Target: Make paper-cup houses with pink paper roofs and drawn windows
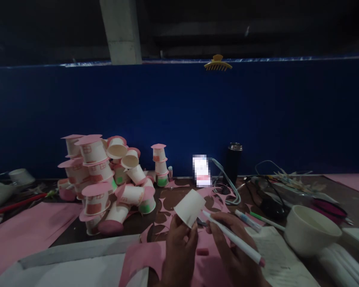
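Observation:
My left hand (181,251) grips a plain white paper cup (190,208), tilted with its rim toward the lower left. In my right hand (233,247) is a white marker (236,239) with a pink end, held like a pen. Its tip points at the cup's right side; whether it touches cannot be made out. A small pink cap (202,251) lies between my hands on pink paper. To the left stands a pile of paper cups (100,171) with pink disc tops, some bearing drawn windows and doors. A short stack of decorated cups (160,165) rises behind my left hand.
Cut pink paper scraps (167,205) litter the table. A lit phone (202,171) and a black bottle (234,163) stand against the blue partition (179,103). At right are a large white cup (311,231), cables and markers. A white tray (77,259) lies front left.

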Action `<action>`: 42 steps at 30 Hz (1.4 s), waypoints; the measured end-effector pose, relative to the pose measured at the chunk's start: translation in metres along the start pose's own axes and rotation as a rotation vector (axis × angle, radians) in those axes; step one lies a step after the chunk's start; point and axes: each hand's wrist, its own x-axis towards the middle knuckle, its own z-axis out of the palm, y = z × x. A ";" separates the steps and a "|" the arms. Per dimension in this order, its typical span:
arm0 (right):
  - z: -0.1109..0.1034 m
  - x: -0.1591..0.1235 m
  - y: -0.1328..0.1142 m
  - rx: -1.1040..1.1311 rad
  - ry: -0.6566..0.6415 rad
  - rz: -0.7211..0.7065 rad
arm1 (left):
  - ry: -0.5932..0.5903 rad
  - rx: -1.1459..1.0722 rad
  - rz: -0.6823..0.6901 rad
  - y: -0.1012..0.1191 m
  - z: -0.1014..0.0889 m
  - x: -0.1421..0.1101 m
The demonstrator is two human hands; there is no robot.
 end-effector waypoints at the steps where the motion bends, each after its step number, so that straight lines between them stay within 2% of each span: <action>1: 0.000 0.000 0.000 0.002 0.005 -0.005 | 0.004 0.016 0.010 0.000 -0.001 0.000; 5: 0.000 -0.002 -0.001 0.007 0.000 -0.003 | 0.028 0.041 0.075 0.002 -0.002 0.000; 7: 0.000 -0.002 0.000 0.007 0.001 -0.015 | 0.038 0.021 0.062 0.003 -0.002 -0.001; 9: 0.000 -0.001 0.002 -0.002 0.016 -0.029 | 0.032 0.011 -0.006 0.002 -0.001 0.001; 12: -0.001 0.000 0.004 -0.034 0.038 -0.016 | -0.016 -0.025 -0.177 -0.008 -0.001 0.007; 15: -0.001 0.001 0.007 -0.053 0.007 0.003 | -0.094 -0.225 -0.342 -0.023 0.000 0.013; 18: 0.001 0.000 0.009 -0.053 -0.031 -0.038 | -0.165 -0.404 -0.450 -0.030 0.003 0.012; 21: 0.001 -0.002 0.012 -0.043 -0.076 -0.060 | -0.230 -0.524 -0.469 -0.027 0.006 0.006; 26: -0.001 -0.002 0.015 -0.019 -0.098 -0.051 | -0.228 -0.746 -0.486 -0.020 0.006 -0.002; 28: -0.001 -0.002 0.014 0.011 -0.113 -0.051 | -0.211 -0.761 -0.464 -0.020 0.005 -0.001; 30: 0.000 -0.002 0.012 0.038 -0.121 -0.061 | -0.152 -0.675 -0.424 -0.022 0.003 0.002; 33: 0.001 -0.002 0.008 0.022 -0.106 -0.081 | -0.034 -0.352 -0.318 -0.021 -0.002 0.009; 36: 0.000 -0.001 0.006 -0.007 -0.091 -0.084 | 0.038 -0.091 -0.136 -0.014 -0.007 0.013; 38: -0.002 -0.001 0.006 -0.014 -0.076 -0.070 | 0.059 -0.064 -0.052 -0.008 -0.007 0.012; 42: -0.002 -0.003 0.008 -0.011 -0.084 -0.048 | 0.088 -0.101 -0.015 -0.005 -0.004 0.009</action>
